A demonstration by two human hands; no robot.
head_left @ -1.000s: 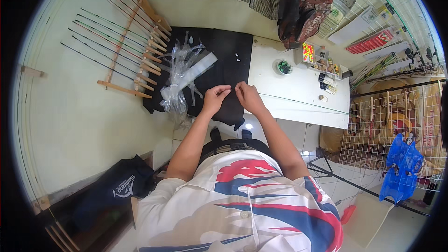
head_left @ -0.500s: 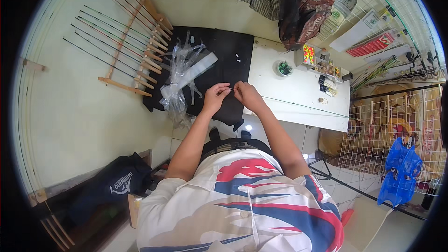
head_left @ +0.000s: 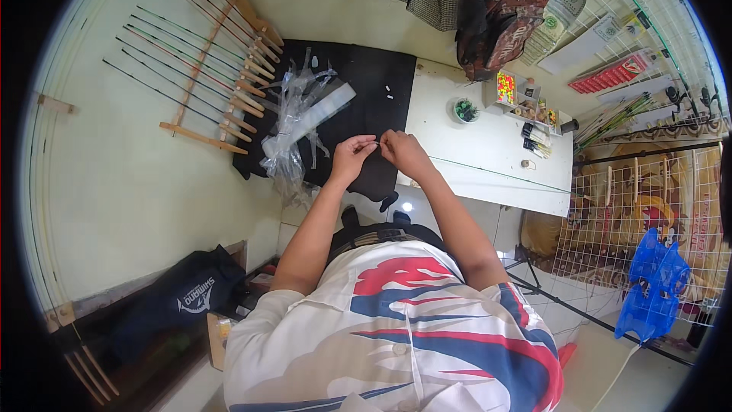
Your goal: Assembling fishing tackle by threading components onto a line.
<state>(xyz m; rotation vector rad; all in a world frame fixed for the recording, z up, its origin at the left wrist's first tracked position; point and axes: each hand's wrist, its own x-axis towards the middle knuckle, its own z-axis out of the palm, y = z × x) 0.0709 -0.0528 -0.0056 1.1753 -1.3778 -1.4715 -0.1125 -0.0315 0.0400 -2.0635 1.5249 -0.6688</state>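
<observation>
My left hand (head_left: 354, 159) and my right hand (head_left: 404, 154) meet over the near right part of a black cloth (head_left: 366, 69). Thumb and fingers are pinched together on both, the fingertips almost touching. A tiny, thin, pale thing (head_left: 377, 143) shows between them, too small to name. Left of my left hand lies a bundle of clear plastic bags (head_left: 285, 145), with a long whitish strip-shaped pack (head_left: 324, 113) across it. Two small white pieces (head_left: 390, 94) rest on the cloth beyond my hands.
A white table (head_left: 465, 152) adjoins the cloth on the right, bearing a small potted plant (head_left: 465, 111), a box of red and yellow bits (head_left: 505, 88) and brushlike items (head_left: 536, 140). Thin rods (head_left: 179, 69) stand in a wooden rack at left. Blue nets (head_left: 652, 286) hang at right.
Both hands stay pinched together in nearly the same place. My right hand has shifted very slightly left, closer to the left fingertips.
</observation>
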